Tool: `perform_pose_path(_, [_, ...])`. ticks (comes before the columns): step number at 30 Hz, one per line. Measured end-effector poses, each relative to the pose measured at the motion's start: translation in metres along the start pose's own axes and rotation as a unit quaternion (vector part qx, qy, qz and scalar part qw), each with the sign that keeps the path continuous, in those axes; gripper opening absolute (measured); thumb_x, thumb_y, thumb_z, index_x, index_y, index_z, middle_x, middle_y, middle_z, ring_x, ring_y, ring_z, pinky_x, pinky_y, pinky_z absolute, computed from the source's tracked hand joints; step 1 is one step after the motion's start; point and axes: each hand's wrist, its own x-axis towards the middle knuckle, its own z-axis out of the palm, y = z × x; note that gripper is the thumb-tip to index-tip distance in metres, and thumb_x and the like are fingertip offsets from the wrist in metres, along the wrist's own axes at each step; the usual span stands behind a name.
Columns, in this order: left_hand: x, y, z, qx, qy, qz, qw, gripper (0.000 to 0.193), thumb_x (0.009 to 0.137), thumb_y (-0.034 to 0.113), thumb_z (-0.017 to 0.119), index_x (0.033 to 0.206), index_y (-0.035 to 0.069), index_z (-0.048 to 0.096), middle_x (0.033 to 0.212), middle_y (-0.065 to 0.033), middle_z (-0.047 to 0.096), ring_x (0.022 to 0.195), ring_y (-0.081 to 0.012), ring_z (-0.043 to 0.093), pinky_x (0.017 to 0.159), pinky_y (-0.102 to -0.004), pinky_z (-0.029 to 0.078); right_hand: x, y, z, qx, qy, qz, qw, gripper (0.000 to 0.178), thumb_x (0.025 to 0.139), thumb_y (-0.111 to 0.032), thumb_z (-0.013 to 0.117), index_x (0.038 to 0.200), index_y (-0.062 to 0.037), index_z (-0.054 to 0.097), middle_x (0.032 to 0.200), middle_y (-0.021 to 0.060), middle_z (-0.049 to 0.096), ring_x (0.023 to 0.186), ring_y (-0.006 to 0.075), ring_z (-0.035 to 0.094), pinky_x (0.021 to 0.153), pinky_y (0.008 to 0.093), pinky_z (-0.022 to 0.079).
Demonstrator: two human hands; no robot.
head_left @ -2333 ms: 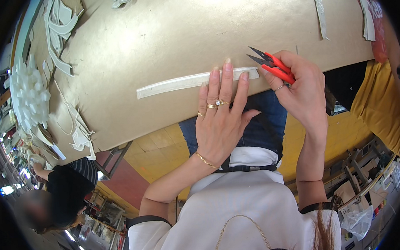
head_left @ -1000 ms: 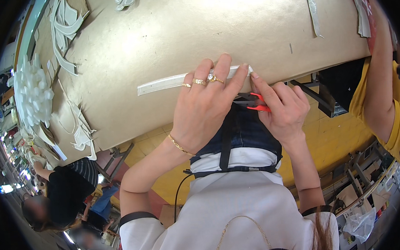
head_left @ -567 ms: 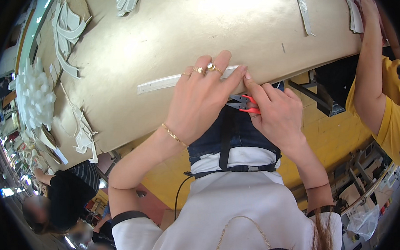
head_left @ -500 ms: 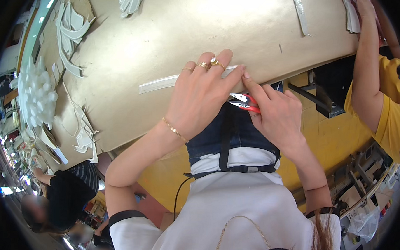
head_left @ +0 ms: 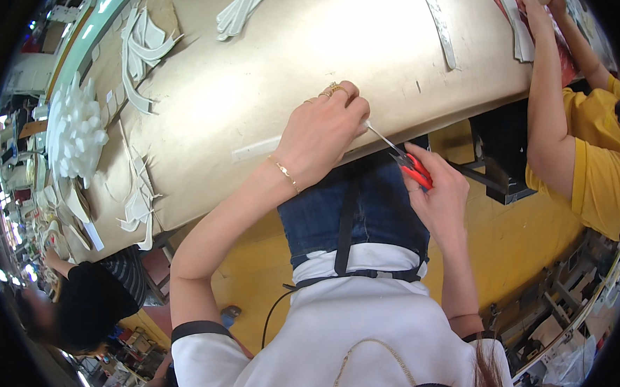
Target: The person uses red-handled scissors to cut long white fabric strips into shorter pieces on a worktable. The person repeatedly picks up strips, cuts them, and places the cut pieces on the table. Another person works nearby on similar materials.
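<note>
A narrow white strip (head_left: 255, 151) lies on the tan-covered table and runs under my left hand (head_left: 329, 126). The fingers of this hand are curled closed at the strip's far end, by the table's near edge. From them a thin pale length reaches toward the blades of red-handled thread snips (head_left: 415, 170). My right hand (head_left: 440, 194) grips the snips just off the table's edge, with the blades directed at my left fingertips. Whether the blades touch the pale length, I cannot tell.
Curved white pieces (head_left: 144, 48) and a heap of translucent white pieces (head_left: 75, 132) lie on the left. More white strips (head_left: 241, 13) are at the back, with a speckled strip (head_left: 438, 25) farther right. A co-worker in yellow (head_left: 588, 151) handles material at the right.
My left fingers have curled closed after lying flatter on the strip. My right hand has moved slightly right and down, away from the left fingertips, and the snips have turned toward them.
</note>
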Motion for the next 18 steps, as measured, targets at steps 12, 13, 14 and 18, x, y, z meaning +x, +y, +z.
perform_pose_path(12, [0.012,0.016,-0.033,-0.313,-0.061,-0.118,0.94,0.019,0.089,0.015,0.071,0.091,-0.003,0.068,0.076,-0.009,0.068,0.059,-0.0121,0.064,0.054,-0.0283,0.049,-0.031,0.119,-0.06,0.114,-0.191,0.176,0.959,0.024,0.089,-0.018,0.073,0.084,0.0048,0.067,0.065,0.0025,0.058,0.062,0.0098,0.053,0.057,0.0279,0.04])
perform_pose_path(13, [0.012,0.018,-0.037,-0.374,-0.057,-0.144,0.915,0.02,0.09,0.017,0.071,0.091,-0.003,0.068,0.076,-0.008,0.068,0.06,-0.0109,0.064,0.053,-0.0264,0.049,-0.035,0.119,-0.076,0.085,-0.172,0.206,0.96,0.024,0.09,-0.017,0.073,0.086,0.0056,0.067,0.066,0.001,0.059,0.064,0.008,0.053,0.057,0.0254,0.04])
perform_pose_path(14, [0.01,0.021,-0.042,-0.432,-0.054,-0.166,0.885,0.021,0.091,0.018,0.071,0.091,-0.003,0.068,0.076,-0.0071,0.068,0.06,-0.0097,0.064,0.053,-0.0244,0.049,-0.04,0.115,-0.091,0.171,-0.118,0.153,0.966,0.021,0.091,-0.014,0.071,0.087,0.0057,0.066,0.069,0.0018,0.06,0.064,0.0084,0.054,0.058,0.0244,0.041])
perform_pose_path(18, [0.009,0.031,-0.056,-0.63,-0.015,-0.232,0.741,0.024,0.093,0.021,0.071,0.096,-0.003,0.066,0.084,-0.0079,0.069,0.067,-0.0109,0.066,0.054,-0.0229,0.056,-0.026,0.071,-0.146,0.264,0.025,-0.016,0.964,0.012,0.094,-0.006,0.065,0.095,0.0057,0.066,0.079,0.0046,0.063,0.065,0.0096,0.056,0.063,0.0237,0.046])
